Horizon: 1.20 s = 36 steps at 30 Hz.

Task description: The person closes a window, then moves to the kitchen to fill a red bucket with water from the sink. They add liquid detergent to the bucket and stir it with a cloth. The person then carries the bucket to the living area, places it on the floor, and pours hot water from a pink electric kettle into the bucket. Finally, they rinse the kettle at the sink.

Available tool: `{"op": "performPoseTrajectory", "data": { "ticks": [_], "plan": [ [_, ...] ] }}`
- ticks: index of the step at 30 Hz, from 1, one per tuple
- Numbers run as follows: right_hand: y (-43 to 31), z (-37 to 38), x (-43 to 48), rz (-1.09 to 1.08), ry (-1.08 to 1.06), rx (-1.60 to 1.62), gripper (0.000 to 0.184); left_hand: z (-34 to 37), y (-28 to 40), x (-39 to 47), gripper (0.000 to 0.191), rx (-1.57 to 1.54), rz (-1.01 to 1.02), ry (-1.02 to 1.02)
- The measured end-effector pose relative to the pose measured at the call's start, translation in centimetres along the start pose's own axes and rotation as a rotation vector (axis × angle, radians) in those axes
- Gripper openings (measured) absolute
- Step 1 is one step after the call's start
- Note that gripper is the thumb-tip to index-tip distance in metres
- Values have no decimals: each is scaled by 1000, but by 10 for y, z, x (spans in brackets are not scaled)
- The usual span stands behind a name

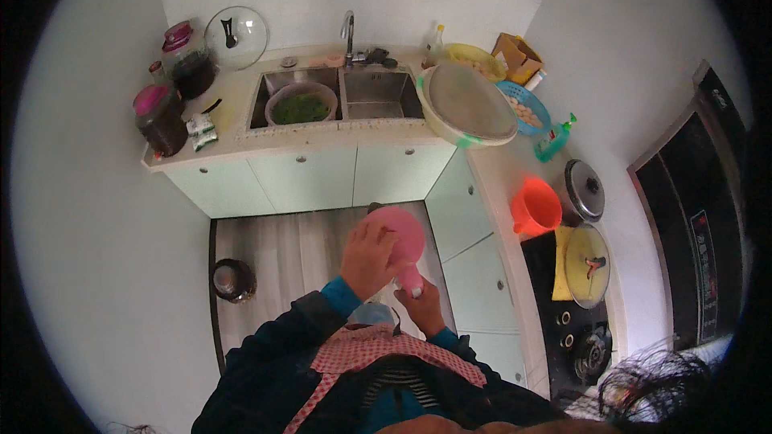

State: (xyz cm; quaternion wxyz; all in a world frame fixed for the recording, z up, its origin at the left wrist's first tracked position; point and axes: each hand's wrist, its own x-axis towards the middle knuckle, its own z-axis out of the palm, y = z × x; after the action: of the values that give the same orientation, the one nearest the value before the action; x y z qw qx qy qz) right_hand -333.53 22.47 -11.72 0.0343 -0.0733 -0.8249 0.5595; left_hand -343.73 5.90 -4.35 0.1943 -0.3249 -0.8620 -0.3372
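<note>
A pink long-handled plastic dipper [413, 232] is held in front of my body, above the floor. My right hand [424, 307] is closed around the end of its handle. Across the round bowl part lies my left hand [369, 259], fingers over it and thumb near the neck. I cannot tell whether the left hand grips the bowl or only touches it. Just below my hands, a light-blue container [371, 314] shows partly, the rest hidden by my checked apron [374, 346].
Ahead is a double sink [380, 102] with a basin of greens [300, 108]. A large covered basin [470, 99] overhangs the counter corner. On the right stand a red plastic jug [537, 208], a lidded pot [584, 191] and a gas stove [588, 352]. A dark jar [233, 280] sits on the floor.
</note>
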Motion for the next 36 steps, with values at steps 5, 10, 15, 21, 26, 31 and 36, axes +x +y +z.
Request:
{"op": "performPoseTrajectory", "data": {
  "ticks": [5,10,15,21,26,31,36],
  "plan": [
    [-2,-6,116,-168,31,58,32,25,-51,86,50,121,-41,9],
    [-8,-18,227,-116,-50,102,28,41,-91,178,47,135,-89,7],
    [-17,-13,311,-173,-26,75,25,49,-132,239,46,114,-168,79],
    [-25,-2,388,-181,-59,71,24,53,-185,293,44,127,-248,73],
    [-31,17,458,-168,-69,95,22,50,-226,341,36,301,-173,149],
    [-50,49,539,-180,-10,122,23,43,-285,394,26,430,-33,227],
    [-79,88,621,-88,-45,214,26,35,-353,452,27,417,145,273]
  ]
}}
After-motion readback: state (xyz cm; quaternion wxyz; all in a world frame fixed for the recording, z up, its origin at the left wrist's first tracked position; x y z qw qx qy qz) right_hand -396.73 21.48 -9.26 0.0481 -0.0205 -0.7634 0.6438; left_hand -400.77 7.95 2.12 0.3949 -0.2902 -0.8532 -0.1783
